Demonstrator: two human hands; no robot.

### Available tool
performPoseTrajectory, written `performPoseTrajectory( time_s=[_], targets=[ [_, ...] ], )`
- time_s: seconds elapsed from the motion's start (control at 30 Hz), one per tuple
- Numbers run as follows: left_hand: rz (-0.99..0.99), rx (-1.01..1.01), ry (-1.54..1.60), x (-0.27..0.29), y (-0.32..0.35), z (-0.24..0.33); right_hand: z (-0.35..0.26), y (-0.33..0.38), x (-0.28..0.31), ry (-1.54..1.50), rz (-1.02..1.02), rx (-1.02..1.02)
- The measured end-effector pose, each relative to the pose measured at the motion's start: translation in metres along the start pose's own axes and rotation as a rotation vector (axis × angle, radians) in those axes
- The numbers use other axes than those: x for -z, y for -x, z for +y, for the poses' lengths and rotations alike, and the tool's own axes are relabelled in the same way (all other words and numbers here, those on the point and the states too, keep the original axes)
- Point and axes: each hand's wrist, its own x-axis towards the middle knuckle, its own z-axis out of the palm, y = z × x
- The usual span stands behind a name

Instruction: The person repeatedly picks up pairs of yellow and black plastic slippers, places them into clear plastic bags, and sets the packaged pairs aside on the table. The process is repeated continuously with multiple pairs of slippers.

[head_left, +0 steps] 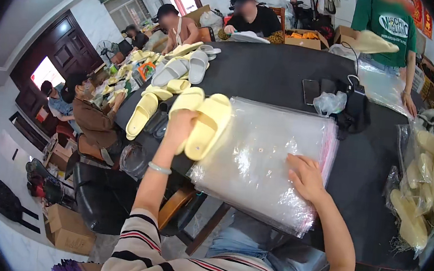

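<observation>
Left hand [180, 127] is gripping a pair of pale yellow slippers [204, 119], holding them above the black table's [270, 72] near-left edge; right hand [304, 176] is lying flat, fingers spread, on the stack of clear bags [261, 160] beside them; bagged slippers [423, 192] are lying far right.

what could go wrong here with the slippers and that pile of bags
The left hand grips both yellow slippers together from one side, so one might slide out and drop off the table edge. The right hand presses on a slick stack of clear bags that overhangs the black table; pulling one bag could drag several along or tip the stack toward the lap.
</observation>
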Motion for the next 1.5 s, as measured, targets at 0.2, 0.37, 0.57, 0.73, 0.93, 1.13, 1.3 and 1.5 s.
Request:
performPoseTrajectory(
  time_s=[0.2,0.37,0.57,0.73,0.93,1.13,1.3,1.5],
  targets=[
    [-0.031,0.248,0.018,-0.029,0.024,-0.049,-0.001,0.000,0.004,-0.005,-0.014,-0.038],
    [-0.114,0.358,-0.073,-0.077,0.064,-0.023,0.004,-0.001,0.000,0.007,-0.025,-0.022],
    [-0.207,0.427,-0.218,-0.070,0.066,-0.010,0.002,-0.003,0.001,-0.004,-0.025,-0.015],
    [-0.190,0.497,-0.217,-0.066,0.073,-0.058,0.000,-0.006,0.001,-0.020,-0.026,-0.015],
    [-0.194,0.496,-0.233,-0.074,0.065,-0.094,0.001,-0.007,-0.001,0.002,-0.022,-0.050],
    [-0.297,0.546,-0.274,-0.070,0.055,-0.130,0.001,-0.008,-0.002,0.019,-0.026,-0.018],
    [-0.355,0.634,-0.253,-0.069,0.044,-0.157,0.000,-0.007,-0.002,0.008,-0.029,-0.029],
    [-0.373,0.744,-0.228,-0.079,0.033,-0.187,0.002,-0.007,-0.002,0.039,-0.043,-0.038]
  ],
)
